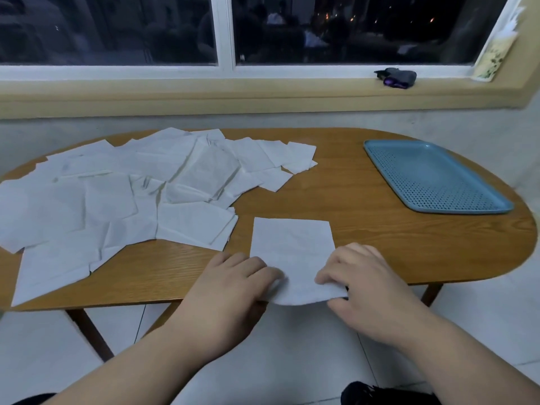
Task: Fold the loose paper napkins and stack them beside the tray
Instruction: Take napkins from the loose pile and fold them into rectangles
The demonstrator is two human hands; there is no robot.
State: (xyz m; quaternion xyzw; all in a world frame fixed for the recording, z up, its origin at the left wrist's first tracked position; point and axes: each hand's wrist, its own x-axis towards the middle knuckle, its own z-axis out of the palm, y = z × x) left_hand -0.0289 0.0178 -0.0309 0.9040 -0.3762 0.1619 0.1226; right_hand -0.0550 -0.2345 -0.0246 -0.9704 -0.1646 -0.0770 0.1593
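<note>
White napkins (140, 185); blue perforated tray (435, 178); wood-grain brown table (380, 238).

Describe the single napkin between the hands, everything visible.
The napkin is one thin white paper sheet, rectangular, lying apart from the loose pile on the wooden table. Its far part lies flat; its near edge bows past the table's rim, where the left hand grips one corner and the right hand pinches the other.

A thin white paper napkin (292, 252), matt and faintly creased, lies under the fingers (254, 267). Around them, the table (380, 244) is smooth wood grain with a soft sheen. Beyond the fingers, rightward, a matt blue perforated plastic tray (438, 182).
</note>
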